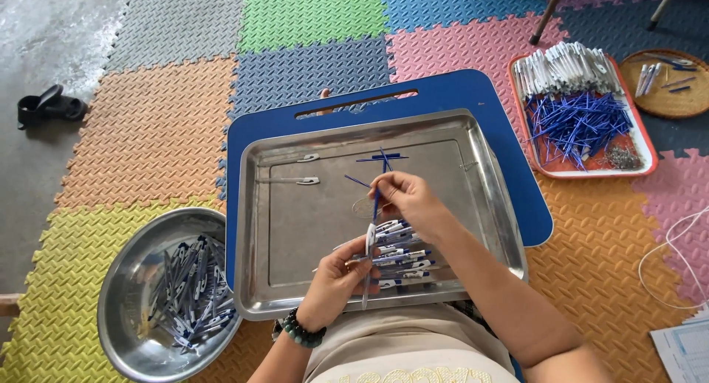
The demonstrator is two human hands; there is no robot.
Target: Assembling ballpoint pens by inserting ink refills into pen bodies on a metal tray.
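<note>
Just above the steel tray (487, 176), the left hand (336, 279) grips a white pen barrel (368, 251) upright, while the right hand (405, 198) pinches a thin blue refill (376, 203) and holds it over the barrel's top end. More white-and-blue pens (402, 254) lie in the tray just beside the hands, and a round metal bowl (129, 279) of pens sits to the left on the foam mat.

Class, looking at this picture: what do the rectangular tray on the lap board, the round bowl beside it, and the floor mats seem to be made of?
Rectangular tray: probably stainless steel, going by its dull silver sheen and soft reflections. Round bowl: likely the same metal, shinier and mirror-like. Floor mats: apparently foam, matte, with embossed texture and interlocking toothed edges.
</note>
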